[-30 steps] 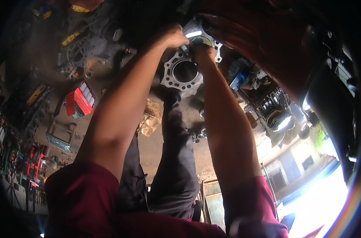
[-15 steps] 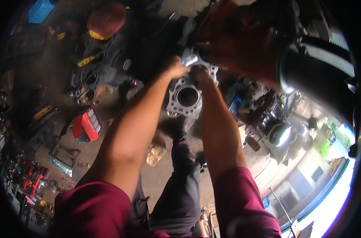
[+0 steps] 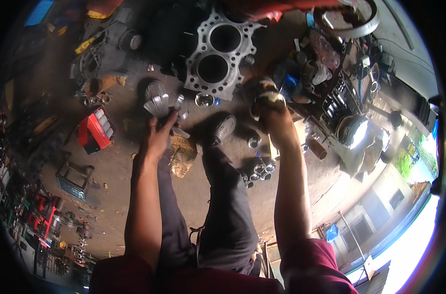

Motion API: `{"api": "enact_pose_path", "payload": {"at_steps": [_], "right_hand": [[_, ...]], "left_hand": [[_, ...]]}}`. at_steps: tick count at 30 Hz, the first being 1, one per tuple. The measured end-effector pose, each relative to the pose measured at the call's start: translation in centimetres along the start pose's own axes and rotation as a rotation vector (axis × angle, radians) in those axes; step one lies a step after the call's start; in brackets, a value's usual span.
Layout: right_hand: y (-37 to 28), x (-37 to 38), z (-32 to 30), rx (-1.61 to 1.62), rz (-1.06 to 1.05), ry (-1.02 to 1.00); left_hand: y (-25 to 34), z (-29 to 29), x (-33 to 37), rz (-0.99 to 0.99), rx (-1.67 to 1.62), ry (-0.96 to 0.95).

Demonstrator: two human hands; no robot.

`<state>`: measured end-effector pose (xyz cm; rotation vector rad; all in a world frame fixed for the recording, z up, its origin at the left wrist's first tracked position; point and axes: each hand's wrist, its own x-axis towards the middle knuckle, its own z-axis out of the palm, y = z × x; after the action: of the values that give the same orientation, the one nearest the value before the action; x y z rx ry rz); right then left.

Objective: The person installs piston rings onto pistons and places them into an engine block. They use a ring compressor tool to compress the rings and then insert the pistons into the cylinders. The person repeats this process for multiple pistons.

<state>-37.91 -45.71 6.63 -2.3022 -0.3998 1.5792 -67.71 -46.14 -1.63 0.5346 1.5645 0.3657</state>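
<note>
My left hand [image 3: 158,137] is closed around the lower end of a feeler gauge [image 3: 157,105], its flat metal blades fanned out above the floor. In my right hand [image 3: 278,126] is a round metal piston [image 3: 269,97], slightly blurred; my fingers wrap its near side. Between and beyond both hands stands a grey engine block [image 3: 197,73], two round bores showing in its flat top face. Neither hand touches the block. A shiny ring-shaped part [image 3: 204,100] lies at its near edge.
Several pistons [image 3: 260,169] stand on the floor near my right forearm. A cardboard box [image 3: 184,158] lies by my left leg, with a red box [image 3: 96,130] farther left. Engine parts [image 3: 341,100] crowd the right side. A red machine part [image 3: 281,6] overhangs the block's far end.
Both hands have drawn back from the block and moved apart, left hand to the left, right hand to the right. The view has shifted, so the block appears larger and higher up.
</note>
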Motion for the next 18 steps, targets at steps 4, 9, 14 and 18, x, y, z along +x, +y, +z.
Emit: {"api": "enact_pose_path", "payload": {"at_steps": [4, 9, 14, 18], "right_hand": [[10.9, 1.9, -1.6, -0.167, -0.116, -0.067], [24.7, 13.3, 1.6, -0.653, -0.544, -0.024], [29.9, 26.1, 6.0, -0.77, -0.131, -0.141], [28.8, 29.9, 7.4, -0.561, -0.138, 0.087]], "left_hand": [[-3.8, 3.1, -0.3, 0.146, 0.168, -0.121], [-7.2, 5.1, 1.2, -0.009, 0.438, -0.284], [-8.3, 6.1, 3.5, 0.137, 0.507, -0.336], [-7.4, 6.8, 4.6, 0.088, 0.589, -0.28]]}}
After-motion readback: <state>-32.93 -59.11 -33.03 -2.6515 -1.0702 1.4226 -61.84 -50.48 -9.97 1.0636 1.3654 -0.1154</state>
